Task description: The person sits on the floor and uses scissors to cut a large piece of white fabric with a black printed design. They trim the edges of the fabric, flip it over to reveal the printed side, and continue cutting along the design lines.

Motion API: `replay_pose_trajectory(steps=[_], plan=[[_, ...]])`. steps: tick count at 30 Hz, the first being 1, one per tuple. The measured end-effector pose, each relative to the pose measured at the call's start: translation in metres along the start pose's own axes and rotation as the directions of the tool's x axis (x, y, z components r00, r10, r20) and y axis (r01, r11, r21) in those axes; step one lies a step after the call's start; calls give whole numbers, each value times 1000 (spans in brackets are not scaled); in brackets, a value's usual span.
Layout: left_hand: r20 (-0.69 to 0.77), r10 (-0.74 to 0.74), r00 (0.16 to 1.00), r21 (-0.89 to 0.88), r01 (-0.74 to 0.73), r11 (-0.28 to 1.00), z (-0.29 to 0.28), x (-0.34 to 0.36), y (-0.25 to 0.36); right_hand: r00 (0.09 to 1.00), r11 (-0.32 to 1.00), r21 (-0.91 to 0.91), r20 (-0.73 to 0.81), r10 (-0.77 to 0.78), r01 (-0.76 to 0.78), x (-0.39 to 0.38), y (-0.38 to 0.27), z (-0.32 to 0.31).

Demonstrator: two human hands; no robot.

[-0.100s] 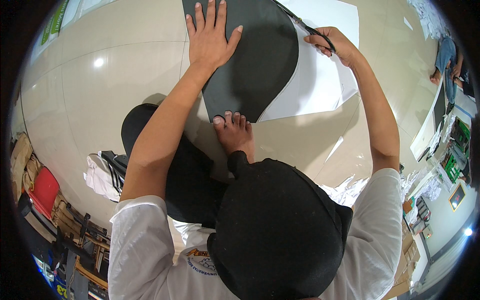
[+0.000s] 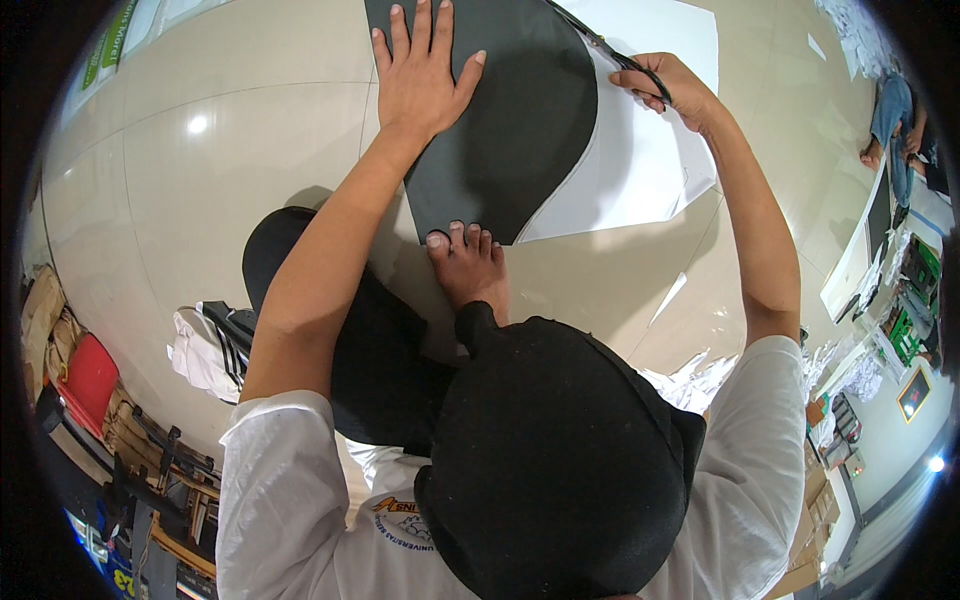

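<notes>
On the floor lies a dark grey sheet with a curved right edge, over a larger white sheet. My left hand rests flat on the grey sheet's left side, fingers spread. In my right hand are black-handled scissors, gripped by the handles. Their blades point up and left along the curved edge, near the top of the picture. The toes of my bare foot touch the grey sheet's near edge.
White paper scraps lie by my right side, with a sliver on the tiles. A white bag and a red chair stand at left. Another person sits at far right beside another sheet.
</notes>
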State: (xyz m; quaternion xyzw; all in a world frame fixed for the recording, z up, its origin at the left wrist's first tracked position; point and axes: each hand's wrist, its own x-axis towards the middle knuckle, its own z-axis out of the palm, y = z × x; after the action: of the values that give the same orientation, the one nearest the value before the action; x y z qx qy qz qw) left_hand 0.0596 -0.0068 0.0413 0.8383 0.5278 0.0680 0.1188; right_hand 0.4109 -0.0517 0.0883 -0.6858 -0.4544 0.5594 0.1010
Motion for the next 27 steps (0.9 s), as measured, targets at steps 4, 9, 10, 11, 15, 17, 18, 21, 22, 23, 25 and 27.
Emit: replay_pose_trajectory(steps=[4,9,10,11,15,17,18,21,22,23,25,27], plan=[[-1,2,1000,1,-2,1000,2,0,0,1000,997,-72,9,-9,10,4,6,-7],[-15,5,1000,3,-5,1000,3,-1,-1,1000,1000,-4,22,1,-1,3,-4,-6],[-15,4,1000,2,-4,1000,3,-1,-2,1000,1000,22,25,0,-1,3,-7,-5],[-14,4,1000,-3,-4,1000,2,0,-1,1000,1000,-6,20,3,-3,5,-5,-5],[-17,7,1000,-14,-7,1000,1,0,-1,1000,999,-49,13,15,-14,10,-6,-3],[-22,10,1000,-15,-10,1000,1,0,-1,1000,999,-37,12,16,-16,11,-8,-2],[-25,12,1000,-14,-12,1000,2,0,-1,1000,999,-33,10,15,-14,11,-7,-2],[-23,9,1000,-14,-9,1000,2,0,0,1000,1000,-17,24,1,0,14,-3,-3],[-20,7,1000,-14,-7,1000,2,1,0,1000,1000,-11,31,-5,6,15,-1,-4],[-22,6,1000,-14,-7,1000,2,0,0,999,1000,-19,34,-6,7,14,-2,-4],[-27,6,1000,-13,-6,1000,2,0,-1,999,999,-33,39,-7,8,14,-4,-5],[-20,4,1000,-13,-4,1000,2,1,0,999,999,-48,39,-13,15,14,-2,-6]])
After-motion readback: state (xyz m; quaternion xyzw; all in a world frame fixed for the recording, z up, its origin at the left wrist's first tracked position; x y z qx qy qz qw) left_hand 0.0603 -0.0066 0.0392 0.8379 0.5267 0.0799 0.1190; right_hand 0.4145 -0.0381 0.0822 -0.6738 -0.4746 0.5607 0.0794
